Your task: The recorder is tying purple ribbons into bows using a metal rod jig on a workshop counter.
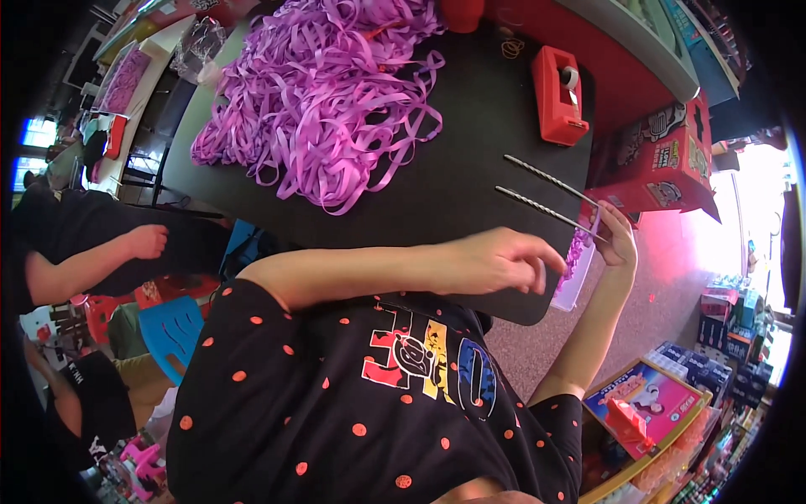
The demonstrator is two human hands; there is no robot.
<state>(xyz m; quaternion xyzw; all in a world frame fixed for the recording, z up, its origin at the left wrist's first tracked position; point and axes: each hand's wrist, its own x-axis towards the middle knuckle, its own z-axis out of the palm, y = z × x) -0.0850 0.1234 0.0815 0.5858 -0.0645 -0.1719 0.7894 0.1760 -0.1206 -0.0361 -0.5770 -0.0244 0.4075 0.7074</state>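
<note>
My right hand [618,235] is closed around the ends of two thin metal rods [546,172] with spiral-twisted shafts, which point up and left over the dark table. A strip of purple ribbon [596,223] shows at the rods by its fingers. My left hand [508,262] reaches across above the table's near edge with loosely bent, parted fingers, slightly blurred. Nothing shows in it, and it is apart from the rods. Just below the right hand, a whitish tray [571,294] holds small purple ribbon pieces [577,254]. A big tangled heap of purple ribbon [327,101] covers the table's far left.
On the black table [470,109] stands a red tape dispenser [560,97], with rubber bands [511,48] nearby. A red printed box [663,160] is beyond the right edge. Another person's hand [148,241] appears at left, near a blue chair [170,332]. Shelved goods [730,328] line the right.
</note>
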